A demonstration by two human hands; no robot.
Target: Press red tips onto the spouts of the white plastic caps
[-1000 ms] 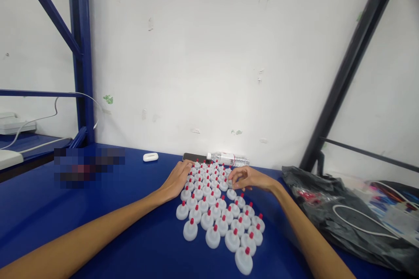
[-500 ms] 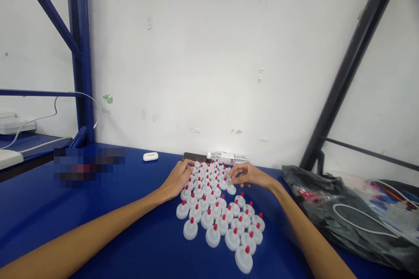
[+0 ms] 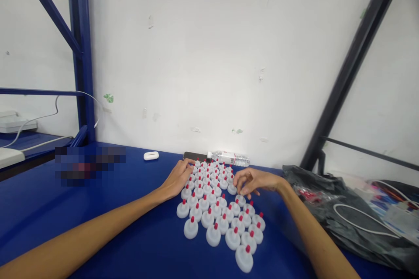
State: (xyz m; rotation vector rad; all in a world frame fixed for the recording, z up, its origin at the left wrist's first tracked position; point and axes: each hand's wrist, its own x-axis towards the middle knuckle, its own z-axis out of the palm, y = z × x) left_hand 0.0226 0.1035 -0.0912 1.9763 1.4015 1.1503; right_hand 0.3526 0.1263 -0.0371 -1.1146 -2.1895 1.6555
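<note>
While the nearest of the small, white, round-bodied plastic bottles with pointed red tips (image 3: 244,259) stands at the near right end of the group, the rest run away from it in a dense, uneven cluster on the smooth blue tabletop (image 3: 131,239). Bottles upright; many side by side, some near ones slightly apart.

To the right of the cluster lies a crumpled black plastic bag (image 3: 343,244), a looped white cable (image 3: 369,230) across it and a clear plastic pouch of red pieces (image 3: 310,195) on top.

Right hand (image 3: 252,182): at the right side of the cluster; fingers bent, thumb and fingertips close together over one bottle, hiding its tip. Cannot tell whether they are clamped on it.

Left hand (image 3: 178,178): along the far left edge of the cluster, fingers reaching over the outermost bottles; fingertips partly hidden, grip cannot be told.

Farther back: small white oval case (image 3: 151,156), left of the hands; flat dark rectangular object (image 3: 193,156); clear plastic drinks bottle with white cap (image 3: 225,158), on its side before the scuffed white wall (image 3: 212,52).
</note>
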